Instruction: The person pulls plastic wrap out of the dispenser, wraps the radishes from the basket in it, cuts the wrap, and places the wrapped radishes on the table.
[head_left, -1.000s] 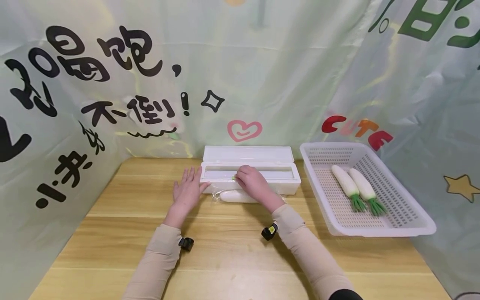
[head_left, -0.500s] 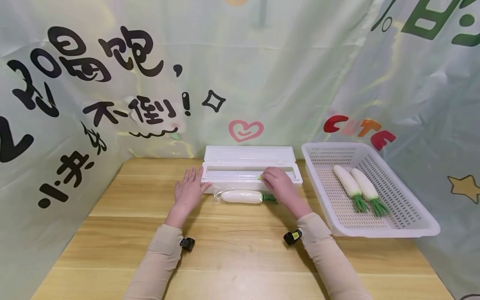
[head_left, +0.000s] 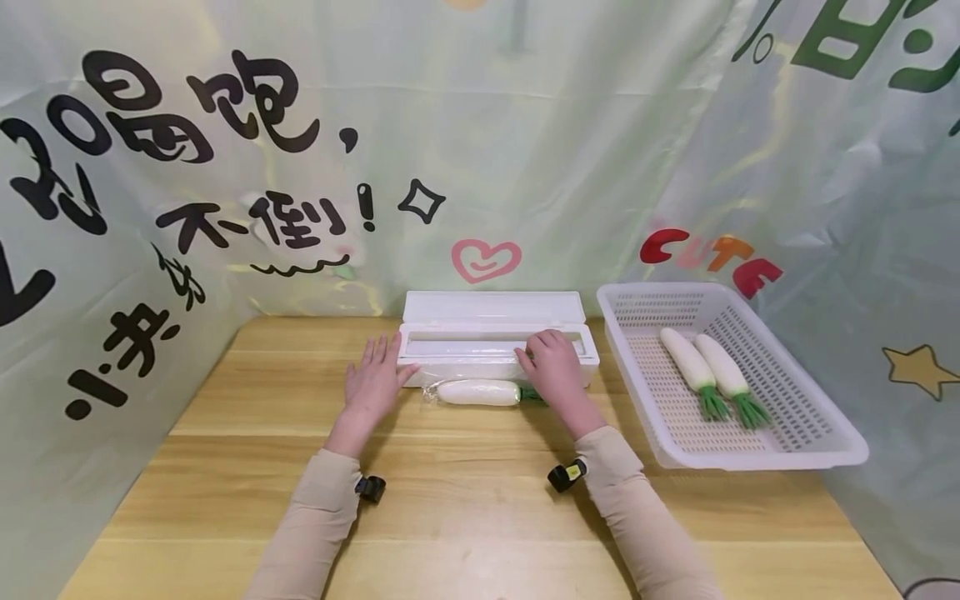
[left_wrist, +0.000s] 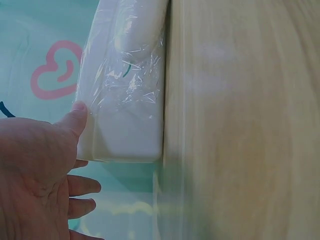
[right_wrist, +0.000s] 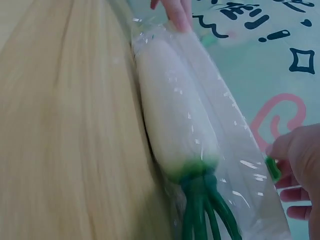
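Note:
A white cling film box point(head_left: 450, 367) stands at the back of the table, its lid point(head_left: 493, 307) raised. Along its front lies a toy white radish point(head_left: 480, 392) under clear film, its green leaves partly behind my right hand in the head view. My left hand point(head_left: 375, 379) rests at the box's left end with fingers straight, its thumb on the front top edge. Near the box's right end, my right hand point(head_left: 555, 371) pinches a small green slider point(right_wrist: 272, 169) at the top edge. The film point(left_wrist: 135, 85) runs down the box front and over the radish.
A white perforated basket point(head_left: 750, 461) stands on the right with two more toy radishes point(head_left: 692, 367) in it. A printed curtain point(head_left: 525, 167) hangs right behind the box. Bare wooden table point(head_left: 465, 500) lies in front.
My right hand has slid right along the box's top edge with the green slider, uncovering more of the radish, then its wrist shifted slightly left. The left hand has stayed in place.

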